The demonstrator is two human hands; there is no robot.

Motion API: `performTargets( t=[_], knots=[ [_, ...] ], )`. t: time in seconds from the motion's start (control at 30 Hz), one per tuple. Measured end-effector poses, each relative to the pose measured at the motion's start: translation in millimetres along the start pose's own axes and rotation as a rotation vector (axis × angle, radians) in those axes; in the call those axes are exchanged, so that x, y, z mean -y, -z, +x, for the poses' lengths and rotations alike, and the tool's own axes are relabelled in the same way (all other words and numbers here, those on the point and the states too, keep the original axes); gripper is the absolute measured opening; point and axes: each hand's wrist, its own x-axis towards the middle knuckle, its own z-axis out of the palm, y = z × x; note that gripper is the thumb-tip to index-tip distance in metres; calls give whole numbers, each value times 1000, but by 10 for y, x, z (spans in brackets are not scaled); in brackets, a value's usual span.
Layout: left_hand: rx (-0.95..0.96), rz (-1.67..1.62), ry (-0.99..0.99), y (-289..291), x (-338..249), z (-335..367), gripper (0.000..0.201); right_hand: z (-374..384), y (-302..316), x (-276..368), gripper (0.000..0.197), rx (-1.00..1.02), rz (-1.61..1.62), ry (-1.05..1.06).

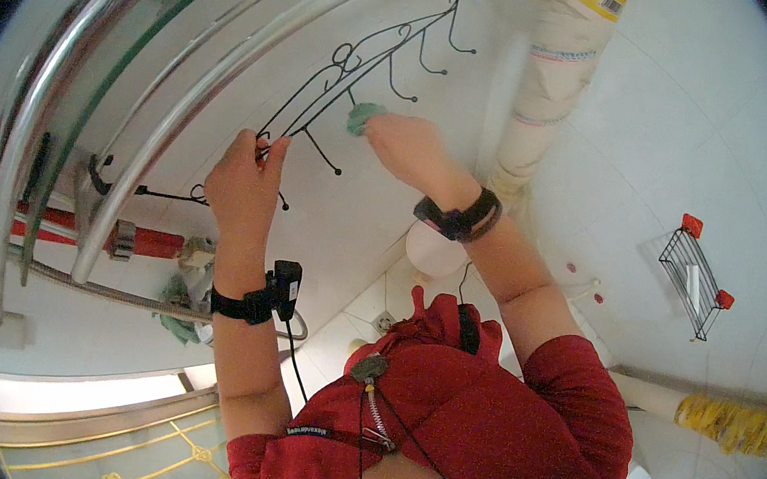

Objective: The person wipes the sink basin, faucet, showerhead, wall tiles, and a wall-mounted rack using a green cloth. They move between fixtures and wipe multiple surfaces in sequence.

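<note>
A black wire hook rack (356,68) with scrolled ends and several ball-tipped hooks slants across the white wall in front of me. My left hand (247,177) pinches its lower left end between thumb and fingers. Bunched in the closed fingers of my right hand (421,159) is a crumpled green cloth (363,119), which meets the rack near the base of one hook. The far part of the cloth lies beyond my fingers, partly hidden. Both wrists carry dark strapped devices.
Curved metal towel bars (140,174) and a green-edged glass shelf run along the left. A wrapped pipe (553,79) rises at the upper right. On the right wall hangs a black wire basket (693,282) with red corners. A flexible hose (140,299) passes below my left wrist.
</note>
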Motion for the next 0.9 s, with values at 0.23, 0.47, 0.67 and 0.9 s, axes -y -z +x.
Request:
performTargets(
  t=[0.23,0.47,0.67,0.9],
  knots=[
    [-17,36,3,13,-27,14,33,-59,163,-78,15,-631,650,-489],
    [-18,12,33,37,-53,3,32,440,-33,-226,20,-374,305,-167],
    [-63,36,8,-8,-24,2,32,532,-75,-322,20,-354,88,-101],
    [-18,40,30,12,-29,-1,33,326,-45,-370,17,-8,-214,-46]
  ],
)
